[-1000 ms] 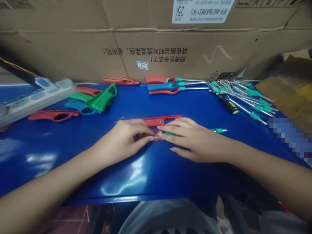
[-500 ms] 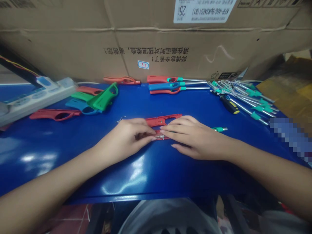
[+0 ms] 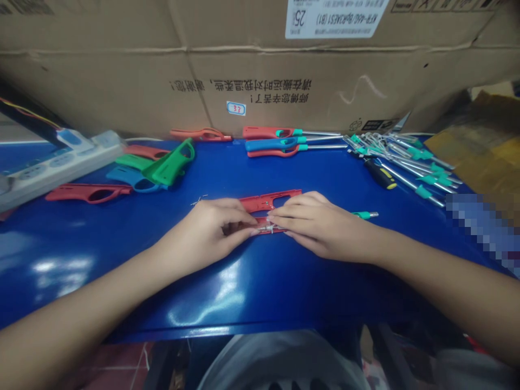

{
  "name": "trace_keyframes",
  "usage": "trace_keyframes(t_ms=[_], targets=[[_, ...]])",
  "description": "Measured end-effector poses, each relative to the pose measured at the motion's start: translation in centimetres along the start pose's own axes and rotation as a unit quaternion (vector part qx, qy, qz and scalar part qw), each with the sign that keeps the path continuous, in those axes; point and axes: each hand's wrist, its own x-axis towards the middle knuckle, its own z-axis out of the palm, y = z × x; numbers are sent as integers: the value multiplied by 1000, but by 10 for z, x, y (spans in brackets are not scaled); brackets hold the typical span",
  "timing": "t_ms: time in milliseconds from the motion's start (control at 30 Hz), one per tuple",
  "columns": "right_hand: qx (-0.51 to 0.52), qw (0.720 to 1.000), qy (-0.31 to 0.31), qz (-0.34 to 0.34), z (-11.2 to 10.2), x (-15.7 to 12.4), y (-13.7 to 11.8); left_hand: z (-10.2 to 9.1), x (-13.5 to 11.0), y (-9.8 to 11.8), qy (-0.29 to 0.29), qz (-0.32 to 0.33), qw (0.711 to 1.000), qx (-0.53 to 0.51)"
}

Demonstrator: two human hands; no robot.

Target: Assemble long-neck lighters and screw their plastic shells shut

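Both my hands meet over a red plastic lighter shell (image 3: 271,230) lying on the blue table (image 3: 252,281). My left hand (image 3: 207,230) pinches its left part, fingers curled closed. My right hand (image 3: 320,223) presses on its right part, fingertips together at a small metal piece (image 3: 266,228) in the shell. A metal tube with a green tip (image 3: 365,215) sticks out to the right from under my right hand. A second red shell half (image 3: 268,200) lies just behind my fingers.
Red, green and blue shell halves (image 3: 154,168) lie at the back left beside a white power strip (image 3: 57,165). Assembled lighters (image 3: 284,142) sit at the back centre. Several green-tipped metal tubes (image 3: 406,157) and a screwdriver (image 3: 379,176) lie at the right. A cardboard box (image 3: 260,70) walls the back.
My right hand's fingers have drawn closer together on the red shell. My left hand has barely moved.
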Motion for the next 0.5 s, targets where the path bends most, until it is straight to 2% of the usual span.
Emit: trace_keyframes(t_ms=[333, 500], targets=[[2, 1000, 5, -5, 0, 0, 0, 1, 1, 0, -9, -48, 999, -18], [-4, 1000, 3, -5, 0, 0, 0, 1, 1, -3, -18, -47, 998, -24]])
